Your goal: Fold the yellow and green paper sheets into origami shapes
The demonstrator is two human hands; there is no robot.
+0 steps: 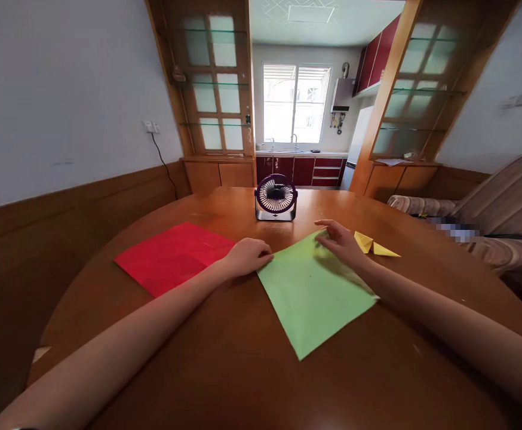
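Note:
A square sheet of green paper (312,298) lies turned on its corner on the table before me, with faint creases across it. My left hand (247,257) is at the sheet's left corner, its curled fingers closed on the edge there. Over the far corner hovers my right hand (339,242), thumb and forefinger apart; whether a fingertip touches the paper is hard to make out. The right corner of the sheet is slightly lifted beside my right forearm.
Red paper (175,257) lies left of my left hand. A folded yellow paper piece (372,243) rests beyond my right wrist. A small purple fan (276,196) stands farther back on the round wooden table (243,376). A striped sofa (507,197) is at the right.

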